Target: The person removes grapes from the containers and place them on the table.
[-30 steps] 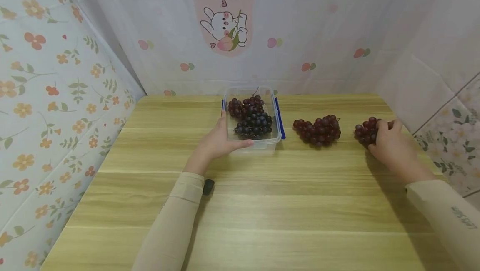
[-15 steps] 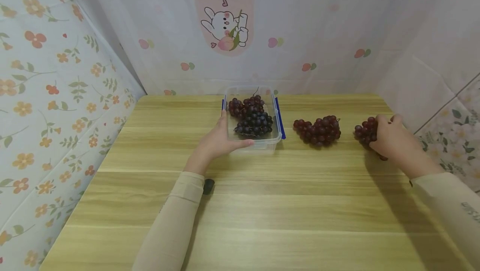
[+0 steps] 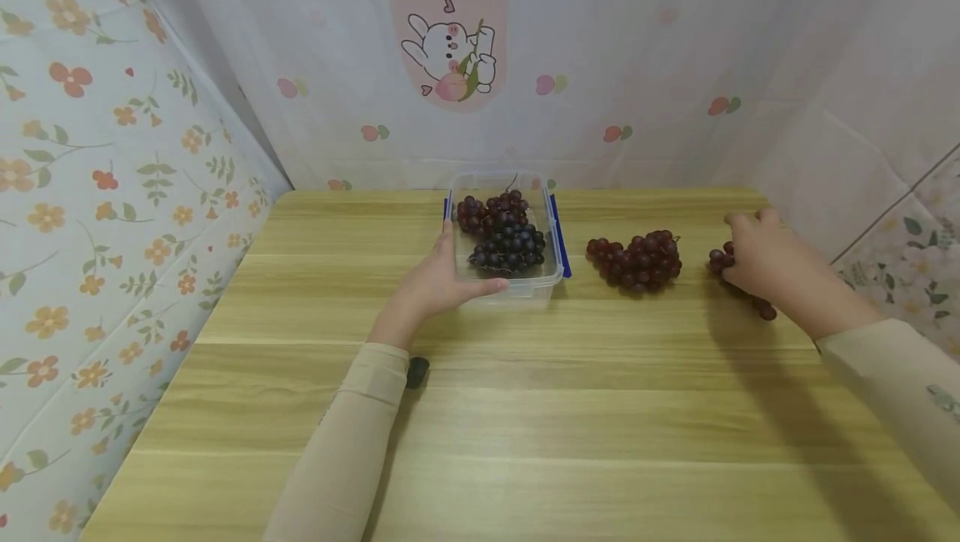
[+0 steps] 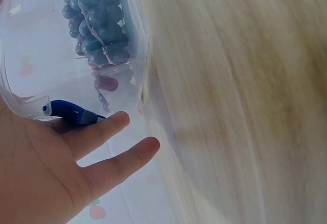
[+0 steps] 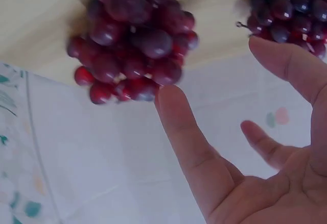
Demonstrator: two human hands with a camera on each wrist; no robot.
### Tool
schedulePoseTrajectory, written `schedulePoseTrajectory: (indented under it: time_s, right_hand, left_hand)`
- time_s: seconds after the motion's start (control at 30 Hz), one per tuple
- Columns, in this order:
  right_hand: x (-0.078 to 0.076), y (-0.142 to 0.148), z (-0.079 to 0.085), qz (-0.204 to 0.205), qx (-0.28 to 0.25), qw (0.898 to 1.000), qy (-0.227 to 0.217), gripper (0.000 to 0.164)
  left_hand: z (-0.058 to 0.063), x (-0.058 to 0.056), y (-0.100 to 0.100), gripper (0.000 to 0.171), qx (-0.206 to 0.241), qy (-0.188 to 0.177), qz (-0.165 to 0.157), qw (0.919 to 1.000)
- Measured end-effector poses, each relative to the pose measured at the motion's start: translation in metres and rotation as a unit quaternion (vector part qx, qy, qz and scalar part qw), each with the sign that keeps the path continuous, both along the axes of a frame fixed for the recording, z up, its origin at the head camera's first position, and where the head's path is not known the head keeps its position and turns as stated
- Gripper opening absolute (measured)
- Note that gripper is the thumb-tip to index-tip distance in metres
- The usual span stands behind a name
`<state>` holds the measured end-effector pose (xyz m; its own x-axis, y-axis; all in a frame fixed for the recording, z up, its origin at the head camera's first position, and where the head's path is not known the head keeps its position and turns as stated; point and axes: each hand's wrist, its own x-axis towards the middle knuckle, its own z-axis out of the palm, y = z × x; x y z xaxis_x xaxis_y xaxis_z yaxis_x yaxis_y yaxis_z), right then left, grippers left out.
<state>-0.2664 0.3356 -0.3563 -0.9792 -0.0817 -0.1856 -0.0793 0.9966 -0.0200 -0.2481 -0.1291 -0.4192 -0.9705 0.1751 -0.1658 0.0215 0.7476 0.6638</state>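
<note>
My left hand [image 3: 427,279] rests against the near left corner of a clear plastic food container [image 3: 525,282]. Its thumb lies along the front rim, and in the left wrist view the fingers [image 4: 120,168] stretch out straight beside a blue clip [image 4: 69,110]. Inside lie a bunch of reddish grapes [image 3: 491,213] and a bunch of black grapes [image 3: 510,252]. At the table's right side, my right hand [image 3: 768,267] hovers over a bunch of red grapes [image 3: 722,261], partly covering it. In the right wrist view its fingers are spread, one fingertip right at the bunch [image 5: 133,45].
Another bunch of red grapes [image 3: 637,263] lies on the wooden table [image 3: 525,425] between the container and my right hand. Blue side flaps [image 3: 560,238] stick out from the container. A printed curtain [image 3: 637,67] hangs along the table's back edge.
My right hand has shifted slightly left and away over the rightmost grapes, covering more of their upper part and exposing their near end. The left hand and container have stayed put.
</note>
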Motion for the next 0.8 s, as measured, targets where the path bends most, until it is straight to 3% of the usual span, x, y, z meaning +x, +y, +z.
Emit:
schedulePoseTrajectory:
  time_s: [0.37,0.57,0.8]
  right_hand:
    - [0.003,-0.031,0.025,0.041,0.023,0.999,-0.023,0.077]
    - [0.001,-0.044,0.033,0.042,0.019,0.998,-0.048,0.080]
    - [-0.004,-0.067,0.039,0.062,0.010,0.997,-0.045,0.081]
  left_hand:
    - [0.001,0.000,-0.001,0.157,0.003,0.003,-0.005,1.0000]
    - [0.001,0.000,-0.001,0.158,0.003,-0.002,-0.005,1.0000]
    - [0.001,-0.001,-0.001,0.158,0.002,-0.002,-0.008,1.0000]
